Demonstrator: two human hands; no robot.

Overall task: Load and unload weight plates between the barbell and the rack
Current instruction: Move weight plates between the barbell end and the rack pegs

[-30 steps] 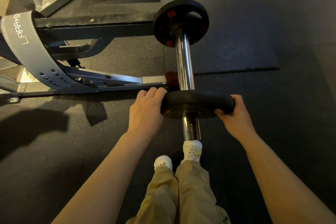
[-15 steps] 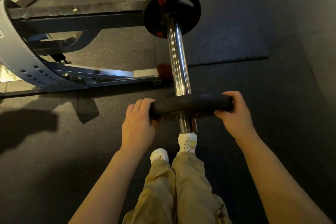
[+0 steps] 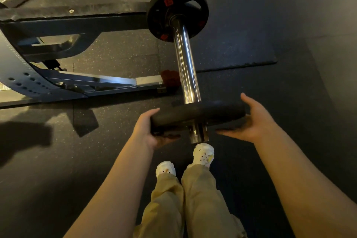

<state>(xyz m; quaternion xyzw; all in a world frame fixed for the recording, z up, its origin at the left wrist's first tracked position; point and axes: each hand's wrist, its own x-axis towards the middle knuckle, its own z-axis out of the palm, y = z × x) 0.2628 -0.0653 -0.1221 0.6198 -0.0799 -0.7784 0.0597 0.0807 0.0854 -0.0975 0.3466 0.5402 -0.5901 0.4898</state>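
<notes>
- Nearest the camera, below the sleeve's tip, two white perforated clogs (image 3: 203,153) and tan trousers (image 3: 193,205) stand on the black rubber floor (image 3: 289,102), the toes right under the load.
- At the very end of the chrome barbell sleeve (image 3: 186,67) sits the near weight plate (image 3: 199,115), seen edge-on, with only a short stub of sleeve poking out toward the person.
- On its left edge, the left hand (image 3: 148,131) cups the rim, thumb on top and fingers curled under the near face.
- On its right edge, the right hand (image 3: 255,121) cradles the rim with thumb raised and fingers reaching under, loosely curved.
- My judgement: the plate is about to clear the sleeve, so keep it square to the bar, take the weight evenly in both hands, and draw the feet back.
- Further along, a second black plate with red marks (image 3: 177,12) sits well apart, against the collar.
- Beyond, at the left, the rack's steel frame (image 3: 77,25) crosses the floor.
</notes>
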